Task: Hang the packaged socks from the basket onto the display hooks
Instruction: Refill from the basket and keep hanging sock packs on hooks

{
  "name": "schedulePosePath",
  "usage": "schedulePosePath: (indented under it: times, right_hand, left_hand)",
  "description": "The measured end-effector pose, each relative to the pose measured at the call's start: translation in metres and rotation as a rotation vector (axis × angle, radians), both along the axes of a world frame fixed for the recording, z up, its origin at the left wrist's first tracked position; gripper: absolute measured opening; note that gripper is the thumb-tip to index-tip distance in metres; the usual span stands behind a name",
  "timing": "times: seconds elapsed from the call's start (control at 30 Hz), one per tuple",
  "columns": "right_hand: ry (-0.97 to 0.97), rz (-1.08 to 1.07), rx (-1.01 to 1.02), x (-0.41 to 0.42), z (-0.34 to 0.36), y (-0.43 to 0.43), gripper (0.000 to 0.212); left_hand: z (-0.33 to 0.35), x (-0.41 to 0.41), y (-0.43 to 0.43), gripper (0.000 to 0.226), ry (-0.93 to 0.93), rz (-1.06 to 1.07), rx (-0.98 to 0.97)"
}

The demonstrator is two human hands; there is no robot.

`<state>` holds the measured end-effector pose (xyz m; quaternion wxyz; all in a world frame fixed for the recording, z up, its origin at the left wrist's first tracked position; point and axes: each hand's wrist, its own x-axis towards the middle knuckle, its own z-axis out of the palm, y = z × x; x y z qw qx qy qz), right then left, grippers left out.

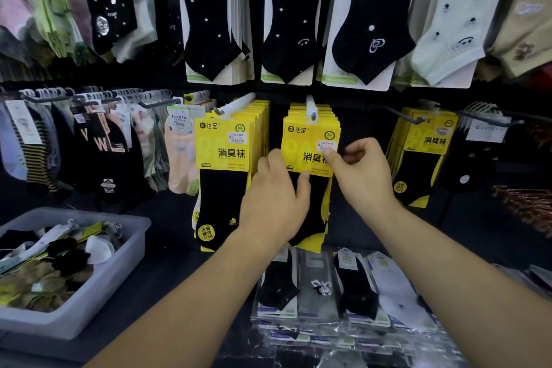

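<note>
The sock package [309,140], a yellow card carrying a black sock, is located at the centre of the far display wall, at the front of a stack of identical packages. Its white hanger tab lies over the near end of the display hook [310,106]. The left hand [274,197] grips the left edge of the package: the thumb [302,178] presses on the front face at the lower border of the yellow card, and the fingers are curled round the edge behind it. The right hand [364,173] pinches the right edge: the thumb rests on the front face near the price label, and the remaining fingers are curled together behind the card. The basket [89,302], a pale plastic tub, stands at the near left, well apart from both hands, and holds a loose pile of packaged socks [44,266] in white, black and tan. A second yellow stack [221,152] hangs just left of the held package, and a third yellow stack [427,140] hangs further right. Black patterned socks [286,24] hang on the row above. Flat wrapped bundles [328,296] of socks lie stacked on the near surface below the hands.
</note>
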<state>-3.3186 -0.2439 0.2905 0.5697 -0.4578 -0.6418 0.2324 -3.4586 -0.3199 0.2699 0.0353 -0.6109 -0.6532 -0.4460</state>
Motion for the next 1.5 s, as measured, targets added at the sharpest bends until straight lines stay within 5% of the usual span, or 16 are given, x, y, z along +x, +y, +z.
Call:
schedulePosePath:
  times: [0.13, 0.27, 0.4, 0.57, 0.77, 0.87, 1.07, 1.33, 1.5]
  right_hand:
    - [-0.142, 0.087, -0.078, -0.005, -0.015, 0.003, 0.069]
    - [-0.020, 0.318, -0.212, -0.016, -0.033, 0.006, 0.039]
    - [0.168, 0.449, -0.310, -0.023, -0.061, 0.009, 0.063]
    - [0.226, 0.491, -0.327, -0.022, -0.072, 0.008, 0.064]
    - [0.091, 0.415, -0.213, -0.006, -0.049, 0.009, 0.072]
    - [0.081, 0.341, -0.121, -0.011, -0.030, 0.019, 0.064]
    - [0.051, 0.291, -0.062, -0.027, -0.018, 0.039, 0.027]
    - [0.075, 0.288, -0.008, -0.032, -0.026, 0.058, 0.043]
    - [0.116, 0.315, -0.040, -0.031, -0.022, 0.049, 0.036]
  left_hand:
    - [0.003, 0.000, 0.020, 0.062, -0.361, -0.229, 0.032]
    - [-0.014, -0.001, 0.038, 0.058, -0.654, -0.313, -0.101]
    - [-0.035, -0.004, 0.044, 0.051, -0.852, -0.378, -0.157]
    - [-0.044, -0.006, 0.042, 0.038, -0.852, -0.353, -0.176]
    - [-0.021, -0.012, 0.045, 0.094, -0.803, -0.364, -0.115]
    - [0.004, -0.010, 0.056, 0.099, -0.798, -0.341, -0.018]
    - [0.015, -0.005, 0.082, 0.043, -0.768, -0.363, 0.068]
    - [0.012, -0.003, 0.092, 0.039, -0.766, -0.371, 0.093]
    - [0.012, -0.005, 0.088, 0.038, -0.785, -0.396, 0.073]
